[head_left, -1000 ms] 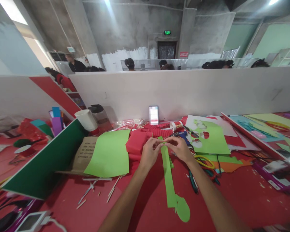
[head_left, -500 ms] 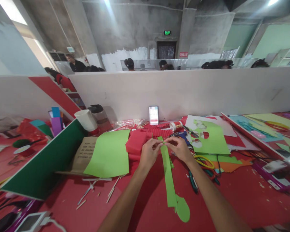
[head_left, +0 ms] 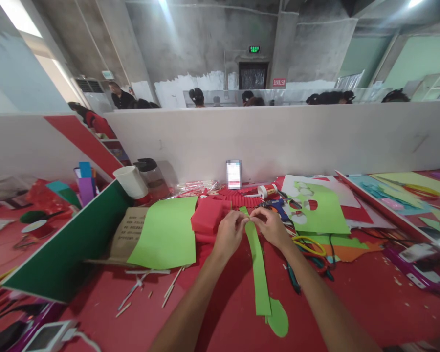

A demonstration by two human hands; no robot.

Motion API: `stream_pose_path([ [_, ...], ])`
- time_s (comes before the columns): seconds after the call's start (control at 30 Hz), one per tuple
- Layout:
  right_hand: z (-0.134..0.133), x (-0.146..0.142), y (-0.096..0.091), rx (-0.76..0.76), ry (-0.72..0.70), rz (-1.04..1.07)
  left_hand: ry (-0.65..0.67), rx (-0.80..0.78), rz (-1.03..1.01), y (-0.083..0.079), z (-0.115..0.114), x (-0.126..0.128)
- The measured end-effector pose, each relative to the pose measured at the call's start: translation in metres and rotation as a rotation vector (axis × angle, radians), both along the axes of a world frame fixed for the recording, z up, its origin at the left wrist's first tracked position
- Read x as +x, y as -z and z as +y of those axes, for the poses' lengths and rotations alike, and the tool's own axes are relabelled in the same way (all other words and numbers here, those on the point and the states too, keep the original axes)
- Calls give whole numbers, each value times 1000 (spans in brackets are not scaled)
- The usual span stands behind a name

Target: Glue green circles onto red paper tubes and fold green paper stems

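Both hands pinch a long light-green strip (head_left: 258,274) close to its far end, which pokes up between the fingertips. My left hand (head_left: 230,232) grips it from the left, with finger and thumb closed. From the right, my right hand (head_left: 270,229) closes on it the same way, and the fingertips nearly meet. The strip hangs toward me, its near end overlapping a rounded green piece (head_left: 278,319) on the red table. Left of my left hand sits a folded red bundle (head_left: 206,215). A blue glue gun (head_left: 278,208) lies just behind my right hand.
A green sheet (head_left: 165,234) lies left on cardboard (head_left: 126,234); a cut-out green sheet (head_left: 322,210) lies right. Yellow-handled scissors (head_left: 310,246) and pliers (head_left: 293,279) lie beside my right forearm. A phone (head_left: 233,175) leans on the white partition (head_left: 278,142). Thin sticks (head_left: 173,286) lie left.
The strip's near end has swung slightly right, covering more of the rounded piece. Both hands keep their pinch near the far end. A person in the background has shifted right.
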State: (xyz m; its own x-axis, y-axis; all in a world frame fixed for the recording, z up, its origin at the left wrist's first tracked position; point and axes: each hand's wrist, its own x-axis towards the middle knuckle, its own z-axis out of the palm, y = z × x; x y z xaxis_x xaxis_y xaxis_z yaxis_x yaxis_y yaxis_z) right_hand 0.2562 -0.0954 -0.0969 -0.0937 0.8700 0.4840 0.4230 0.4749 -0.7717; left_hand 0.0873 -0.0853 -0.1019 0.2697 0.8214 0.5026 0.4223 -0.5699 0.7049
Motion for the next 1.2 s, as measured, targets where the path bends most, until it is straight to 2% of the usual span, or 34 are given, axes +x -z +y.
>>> stream_pose_path([
  [0.27,-1,0,1,-55,-75,43,-21,-18,7,2,3,-4],
  [0.37,-1,0,0,-35,-55,50,4,-26,12,-1,1,-4],
  [0.57,0,1,1,-16,-36,66,44,-102,-92,-5,0,-2],
  [0.8,0,1,1,-106,-121,127,35,-145,-175,-9,-1,-1],
  [1.03,3,4,0,-86,-68,115,88,-194,-230,-6,1,0],
  [1.2,2,4,-1,-86,-59,109,80,-221,-206,-5,2,-1],
])
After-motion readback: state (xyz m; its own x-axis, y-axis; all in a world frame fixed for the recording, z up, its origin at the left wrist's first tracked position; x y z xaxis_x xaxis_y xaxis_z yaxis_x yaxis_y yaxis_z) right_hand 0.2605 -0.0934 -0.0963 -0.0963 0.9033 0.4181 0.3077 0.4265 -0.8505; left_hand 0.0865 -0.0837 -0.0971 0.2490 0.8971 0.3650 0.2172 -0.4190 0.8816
